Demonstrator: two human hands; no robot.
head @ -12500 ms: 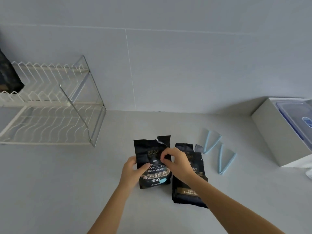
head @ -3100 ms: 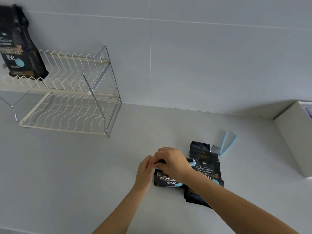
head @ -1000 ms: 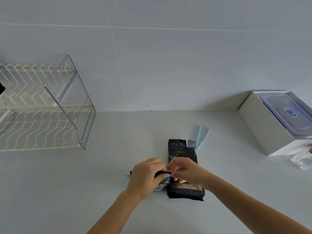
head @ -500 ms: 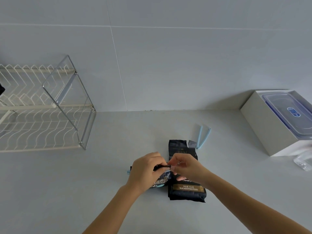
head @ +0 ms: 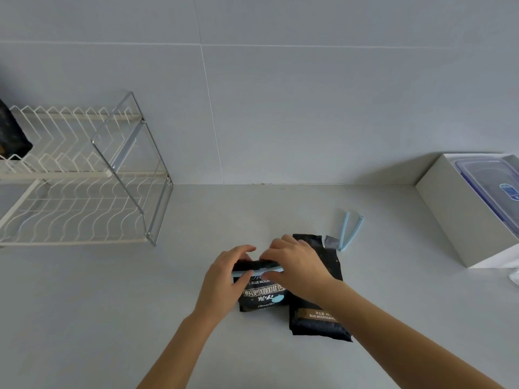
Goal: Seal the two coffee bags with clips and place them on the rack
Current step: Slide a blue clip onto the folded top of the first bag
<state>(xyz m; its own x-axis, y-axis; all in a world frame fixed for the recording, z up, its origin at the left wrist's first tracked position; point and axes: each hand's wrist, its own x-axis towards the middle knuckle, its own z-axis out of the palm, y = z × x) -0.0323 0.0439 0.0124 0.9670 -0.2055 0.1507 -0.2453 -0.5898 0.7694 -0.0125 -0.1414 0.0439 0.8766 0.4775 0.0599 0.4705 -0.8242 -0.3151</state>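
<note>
Two bags: small coffee bag [head: 262, 294] lies flat on the counter [head: 112, 304], touching the big coffee bag [head: 317, 321] on its right.
Clip on bag: blue clip [head: 257, 272] runs left to right across the folded top.
Hands: left hand [head: 224, 279] and right hand [head: 295, 265] pinch the clip's two ends.
Spare clip: open clip [head: 349, 230] lies past the big bag, nearer the right hand.
Rack: dish rack [head: 84, 178] stands far left, nearer the left hand.

This looks like a home kitchen: a pale grey worktop [head: 84, 318] meets a wall of large grey tiles [head: 309, 108], with a white two-tier wire dish rack [head: 73, 175] standing at the far left.
</note>
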